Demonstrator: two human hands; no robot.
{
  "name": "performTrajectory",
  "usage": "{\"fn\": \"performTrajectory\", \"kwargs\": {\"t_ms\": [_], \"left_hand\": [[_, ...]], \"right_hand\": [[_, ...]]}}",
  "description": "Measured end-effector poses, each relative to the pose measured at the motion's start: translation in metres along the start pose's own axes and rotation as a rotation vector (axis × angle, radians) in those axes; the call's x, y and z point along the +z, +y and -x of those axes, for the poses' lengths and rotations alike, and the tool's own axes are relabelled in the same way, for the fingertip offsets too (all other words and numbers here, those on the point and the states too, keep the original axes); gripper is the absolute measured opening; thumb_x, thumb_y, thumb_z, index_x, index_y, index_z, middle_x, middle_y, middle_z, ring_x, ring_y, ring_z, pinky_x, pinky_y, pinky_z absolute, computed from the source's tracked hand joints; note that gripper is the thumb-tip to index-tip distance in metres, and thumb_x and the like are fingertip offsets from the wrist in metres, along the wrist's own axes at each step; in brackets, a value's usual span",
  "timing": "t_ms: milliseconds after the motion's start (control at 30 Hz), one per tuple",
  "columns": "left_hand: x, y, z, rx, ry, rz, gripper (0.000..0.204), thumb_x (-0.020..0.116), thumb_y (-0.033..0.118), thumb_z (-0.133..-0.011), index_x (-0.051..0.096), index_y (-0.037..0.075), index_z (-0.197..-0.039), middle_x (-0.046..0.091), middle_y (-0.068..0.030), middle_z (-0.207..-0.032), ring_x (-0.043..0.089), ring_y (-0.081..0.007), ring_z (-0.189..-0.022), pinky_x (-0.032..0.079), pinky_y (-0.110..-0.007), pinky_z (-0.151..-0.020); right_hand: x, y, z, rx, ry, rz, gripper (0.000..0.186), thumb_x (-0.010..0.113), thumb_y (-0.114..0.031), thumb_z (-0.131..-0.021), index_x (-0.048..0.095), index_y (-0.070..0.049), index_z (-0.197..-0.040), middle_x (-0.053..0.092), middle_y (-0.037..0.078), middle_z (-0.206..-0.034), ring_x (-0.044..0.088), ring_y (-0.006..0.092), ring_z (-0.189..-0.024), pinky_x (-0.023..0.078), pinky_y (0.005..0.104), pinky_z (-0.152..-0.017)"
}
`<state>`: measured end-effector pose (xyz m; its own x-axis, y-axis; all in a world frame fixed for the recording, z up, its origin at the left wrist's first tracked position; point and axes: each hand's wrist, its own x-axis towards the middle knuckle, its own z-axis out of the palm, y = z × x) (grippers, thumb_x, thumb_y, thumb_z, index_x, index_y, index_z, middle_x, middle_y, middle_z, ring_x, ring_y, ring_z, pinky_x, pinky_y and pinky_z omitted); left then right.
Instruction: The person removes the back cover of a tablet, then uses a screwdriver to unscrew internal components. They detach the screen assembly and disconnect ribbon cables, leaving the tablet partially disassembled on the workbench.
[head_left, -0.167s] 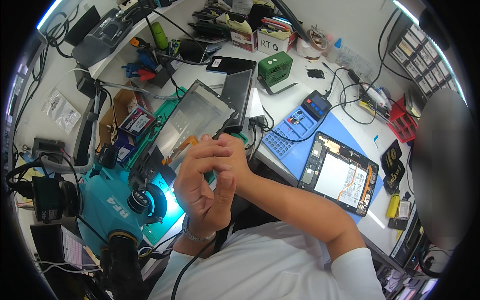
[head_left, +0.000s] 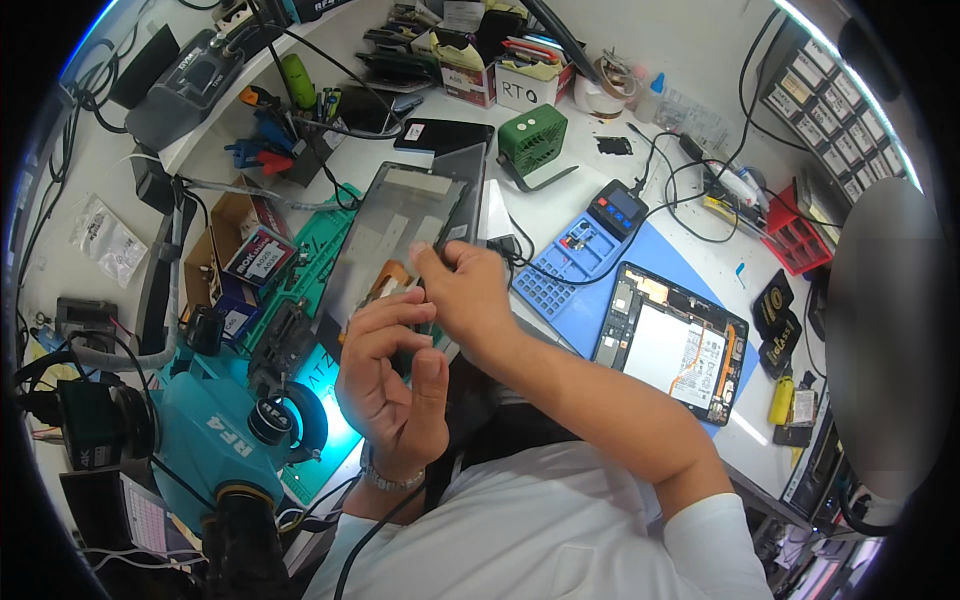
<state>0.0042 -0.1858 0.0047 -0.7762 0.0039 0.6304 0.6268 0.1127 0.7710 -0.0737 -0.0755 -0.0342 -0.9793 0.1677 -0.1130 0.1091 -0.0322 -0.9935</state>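
A thin screen panel [head_left: 405,210] with a metallic back and an orange flex cable [head_left: 388,275] lies tilted over the bench, in front of a dark slab. My right hand [head_left: 465,295] pinches the panel's near right edge, thumb pointing up along it. My left hand [head_left: 395,385] is just below, palm turned up with fingers curled toward the panel's lower part; what they hold is hidden. At my left, a teal microscope [head_left: 220,430] lights a teal mat. To my right, an opened tablet [head_left: 660,345] with battery and circuitry exposed lies on a blue mat [head_left: 575,325].
Boxes [head_left: 520,85] of parts line the back, near a green fan [head_left: 530,140]. A blue gridded tool with screen [head_left: 555,285], cables, a red organiser [head_left: 800,230] and a yellow-green tool [head_left: 781,400] are on the right; open cardboard boxes [head_left: 225,240] stand left.
My right hand has moved up along the panel, its thumb now showing on the edge. The panel has turned slightly, exposing more of its back. The whole view has shifted a little.
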Motion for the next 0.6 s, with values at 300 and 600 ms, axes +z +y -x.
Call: {"fn": "performTrajectory", "kwargs": {"t_ms": [300,600], "left_hand": [[0.004,-0.008,0.003,-0.025,-0.049,-0.149,0.023,0.086,0.012,-0.096,0.068,0.001,-0.105,0.075,-0.0196,-0.118,0.073,-0.0372,-0.118,0.055,-0.046,-0.104],[0.001,-0.023,0.005,-0.071,-0.115,-0.506,0.039,0.083,0.000,-0.088,0.067,-0.001,-0.124,0.066,-0.0242,-0.147,0.059,-0.0438,-0.146,0.046,-0.051,-0.120]], "right_hand": [[-0.048,-0.055,-0.035,0.163,0.003,-0.010,0.035,0.072,-0.024,-0.108,0.076,0.010,-0.099,0.072,0.012,-0.078,0.068,0.0206,-0.061,0.058,0.0341,-0.057],[-0.025,-0.069,-0.058,0.239,-0.153,0.147,0.041,0.073,-0.024,-0.104,0.071,0.018,-0.101,0.074,0.020,-0.088,0.074,0.0279,-0.062,0.060,0.0387,-0.053]]}}
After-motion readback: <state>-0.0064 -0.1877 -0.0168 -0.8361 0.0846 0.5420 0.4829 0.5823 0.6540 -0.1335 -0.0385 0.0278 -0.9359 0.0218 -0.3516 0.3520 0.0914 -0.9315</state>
